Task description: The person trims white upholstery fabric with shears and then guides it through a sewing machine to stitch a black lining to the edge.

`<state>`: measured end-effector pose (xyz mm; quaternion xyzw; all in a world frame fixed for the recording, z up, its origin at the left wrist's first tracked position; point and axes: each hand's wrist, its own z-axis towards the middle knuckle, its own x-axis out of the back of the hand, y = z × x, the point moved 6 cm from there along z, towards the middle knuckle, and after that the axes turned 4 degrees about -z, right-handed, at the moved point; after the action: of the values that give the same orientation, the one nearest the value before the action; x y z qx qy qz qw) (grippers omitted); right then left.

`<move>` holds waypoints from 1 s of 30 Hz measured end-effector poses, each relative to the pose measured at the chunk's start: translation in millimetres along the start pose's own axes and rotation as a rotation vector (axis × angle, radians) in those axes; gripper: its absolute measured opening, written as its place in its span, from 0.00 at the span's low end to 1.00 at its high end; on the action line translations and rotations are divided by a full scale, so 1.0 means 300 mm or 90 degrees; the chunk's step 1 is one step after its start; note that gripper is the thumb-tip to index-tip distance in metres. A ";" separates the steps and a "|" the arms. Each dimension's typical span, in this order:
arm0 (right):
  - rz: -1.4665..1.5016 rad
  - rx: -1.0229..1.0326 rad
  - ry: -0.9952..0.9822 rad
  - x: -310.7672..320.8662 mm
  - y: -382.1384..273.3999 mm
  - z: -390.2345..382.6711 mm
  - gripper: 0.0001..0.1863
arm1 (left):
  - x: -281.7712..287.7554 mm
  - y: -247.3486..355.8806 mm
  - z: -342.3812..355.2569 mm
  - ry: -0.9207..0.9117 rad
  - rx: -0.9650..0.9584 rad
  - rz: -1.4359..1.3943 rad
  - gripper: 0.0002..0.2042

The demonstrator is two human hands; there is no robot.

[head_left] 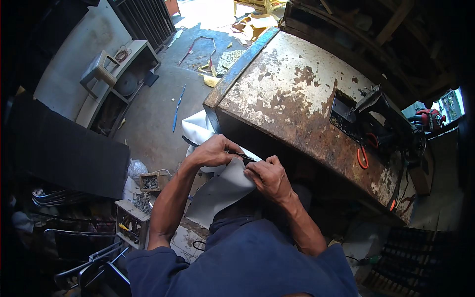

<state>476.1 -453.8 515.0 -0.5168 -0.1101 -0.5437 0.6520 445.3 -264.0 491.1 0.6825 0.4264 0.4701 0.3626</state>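
Observation:
A pale, flexible sheet (217, 190), white on one side and greyish on the other, hangs over my lap. My left hand (213, 151) pinches its upper edge together with a thin dark strip. Close beside it, my right hand (270, 179) is closed on the same edge, fingers bent inward. Between the hands the dark strip (242, 156) runs along the sheet; its kind is too small to make out. A bright white fold (198, 124) of the material sticks out beyond my left hand, near the corner of the worn table.
The worn, paint-chipped table (277, 94) carries a black sewing machine (378, 111) and orange-handled scissors (362, 156). A box of small metal pieces (149, 182) stands at left, near a plastic bag (137, 169). A stool (99, 69) sits on a low shelf. Scraps (230, 59) litter the floor.

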 end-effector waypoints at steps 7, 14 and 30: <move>0.037 0.076 -0.154 0.054 -0.032 0.059 0.07 | 0.022 0.057 0.015 -0.112 -0.029 0.063 0.13; 0.000 0.004 -0.055 0.035 -0.008 0.062 0.08 | 0.007 0.074 0.022 -0.166 -0.073 0.068 0.17; 0.097 -0.082 0.013 0.084 0.028 0.058 0.08 | 0.013 0.043 0.013 -0.105 -0.053 0.051 0.17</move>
<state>500.1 -456.0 536.0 -0.5588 -0.0285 -0.5037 0.6582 452.8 -265.6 502.7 0.7198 0.3473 0.4435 0.4057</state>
